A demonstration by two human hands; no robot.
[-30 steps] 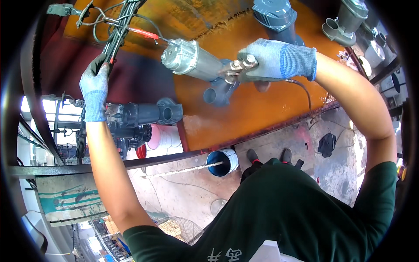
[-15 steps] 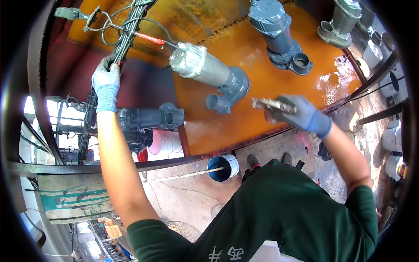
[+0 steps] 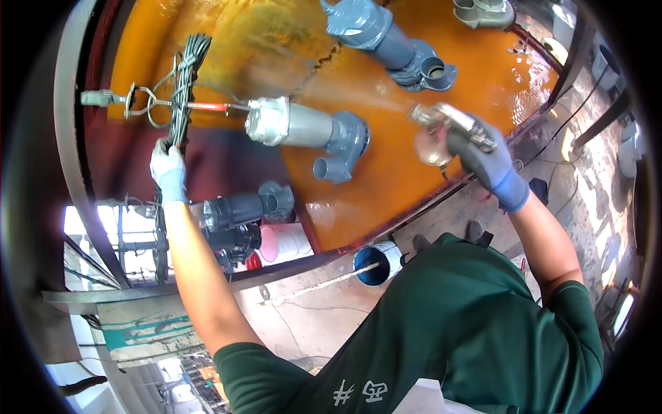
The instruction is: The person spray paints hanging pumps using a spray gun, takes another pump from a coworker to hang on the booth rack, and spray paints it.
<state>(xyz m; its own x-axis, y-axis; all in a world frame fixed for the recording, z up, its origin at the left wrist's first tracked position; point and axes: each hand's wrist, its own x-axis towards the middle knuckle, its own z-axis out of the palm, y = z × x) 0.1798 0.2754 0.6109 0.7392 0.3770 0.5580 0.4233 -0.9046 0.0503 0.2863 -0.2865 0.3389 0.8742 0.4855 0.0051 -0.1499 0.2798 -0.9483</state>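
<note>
My left hand [image 3: 168,165], in a blue and grey glove, is closed round the lower end of a bundle of dark cable [image 3: 183,90]. From the bundle a red-sleeved lead [image 3: 210,107] runs to the end of a grey pump [image 3: 307,126], which lies nearly level. Its motor end is pale silver and its outlet end darker grey. My gloved right hand [image 3: 480,155] grips a metal spray gun [image 3: 452,124] to the right of the pump, apart from it. A faint mist leaves the nozzle toward the upper left. The gun's lower part is blurred.
A blue-grey pump [image 3: 386,41] stands beyond, on the orange-stained surface [image 3: 393,193]. Another dark pump [image 3: 241,208] lies below my left wrist, beside a pink and white bucket [image 3: 283,241]. Near my body stands a blue-lined bucket [image 3: 376,265] with a rope-wrapped stick. A dark frame [image 3: 72,138] borders the left.
My right hand has turned the spray gun, and mist now comes from its nozzle. The pump lies more level than before. My left hand still holds the cable bundle; the whole view has shifted.
</note>
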